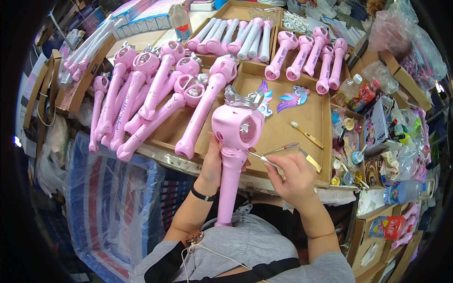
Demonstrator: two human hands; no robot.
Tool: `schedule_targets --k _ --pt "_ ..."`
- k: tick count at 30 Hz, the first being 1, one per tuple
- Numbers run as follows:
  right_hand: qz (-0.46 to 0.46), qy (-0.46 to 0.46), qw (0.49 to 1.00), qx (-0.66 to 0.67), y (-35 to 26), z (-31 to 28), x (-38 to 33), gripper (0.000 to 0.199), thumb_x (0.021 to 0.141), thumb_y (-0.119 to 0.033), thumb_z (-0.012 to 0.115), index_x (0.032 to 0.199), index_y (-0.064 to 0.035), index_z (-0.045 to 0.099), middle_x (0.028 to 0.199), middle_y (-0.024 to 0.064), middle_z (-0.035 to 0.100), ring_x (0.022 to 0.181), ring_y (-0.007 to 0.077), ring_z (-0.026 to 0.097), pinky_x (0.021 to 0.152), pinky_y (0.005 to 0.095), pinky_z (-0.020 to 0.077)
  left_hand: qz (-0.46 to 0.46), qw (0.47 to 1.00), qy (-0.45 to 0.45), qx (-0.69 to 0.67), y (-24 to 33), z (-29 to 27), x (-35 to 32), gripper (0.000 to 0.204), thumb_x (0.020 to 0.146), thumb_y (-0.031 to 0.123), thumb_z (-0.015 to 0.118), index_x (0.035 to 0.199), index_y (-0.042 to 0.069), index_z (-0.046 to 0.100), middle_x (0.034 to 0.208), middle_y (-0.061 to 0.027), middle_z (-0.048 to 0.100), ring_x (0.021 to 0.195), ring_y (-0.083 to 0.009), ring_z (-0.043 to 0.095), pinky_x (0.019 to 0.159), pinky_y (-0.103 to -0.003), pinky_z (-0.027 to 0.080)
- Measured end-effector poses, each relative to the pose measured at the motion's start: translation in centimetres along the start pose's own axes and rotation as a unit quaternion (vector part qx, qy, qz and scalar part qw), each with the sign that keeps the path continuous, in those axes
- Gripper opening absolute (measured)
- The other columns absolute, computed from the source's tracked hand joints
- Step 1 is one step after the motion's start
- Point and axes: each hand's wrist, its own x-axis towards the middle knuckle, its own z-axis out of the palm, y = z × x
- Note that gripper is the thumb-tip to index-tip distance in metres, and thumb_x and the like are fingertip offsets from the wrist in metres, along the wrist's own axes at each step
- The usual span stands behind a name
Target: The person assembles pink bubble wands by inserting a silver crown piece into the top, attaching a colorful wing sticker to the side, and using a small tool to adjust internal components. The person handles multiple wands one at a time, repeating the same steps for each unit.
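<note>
A pink toy wand (231,174) stands upright before me, its round head topped by a silver crown (243,98) and its lower end against my lap. Wrapped around its neck from behind is my left hand (212,162); some of its fingers are hidden. My right hand (295,177) pinches a thin stick-like tool (265,159) with a white part, its fine tip at the wand's neck just under the head. Beyond the wand, purple and blue wing-shaped pieces (292,97) lie in the cardboard tray (278,127).
Several crowned pink wands (141,85) are piled at left, with pink and white handles (231,37) behind. More pink handles (306,54) lie at back right. A yellow-handled brush (306,134) rests in the tray. Right, paint pots (349,123) and bottles (368,89) crowd together. A blue plastic-lined crate (89,203) stands lower left.
</note>
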Motion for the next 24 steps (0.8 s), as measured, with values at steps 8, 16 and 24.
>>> schedule_targets --k 8,16,24 --pt "-0.014 -0.006 1.000 -0.010 -0.5 -0.5 0.5 0.022 0.068 -0.004 0.074 0.088 -0.0081 0.064 0.072 0.0037 0.053 0.055 0.0189 0.054 0.045 0.0296 0.0416 0.002 1.000 0.009 0.029 0.7 1.1 -0.2 0.079 0.085 0.070 0.019 0.119 0.005 0.047 0.092 -0.0117 0.063 0.065 -0.0172 0.062 0.052 -0.026 0.050" --pt "0.159 -0.059 0.982 0.087 -0.4 -1.4 0.1 0.011 0.075 -0.008 0.070 0.083 -0.0036 0.063 0.069 0.0082 0.056 0.054 0.0172 0.055 0.049 0.0278 0.0427 0.010 0.980 0.080 0.181 0.3 2.4 -1.0 0.085 0.083 0.074 0.021 0.114 0.000 0.049 0.083 -0.0121 0.064 0.060 -0.0167 0.061 0.051 -0.027 0.050" --pt "0.444 -0.133 0.790 0.400 1.3 0.2 -2.3 0.015 0.087 -0.014 0.060 0.084 0.0012 0.058 0.076 0.0105 0.058 0.058 0.0195 0.054 0.055 0.0283 0.0429 0.147 0.943 0.048 0.294 0.0 1.9 -1.6 0.071 0.091 0.058 0.032 0.130 -0.001 0.032 0.115 -0.0090 0.049 0.103 -0.0124 0.047 0.090 -0.027 0.039"
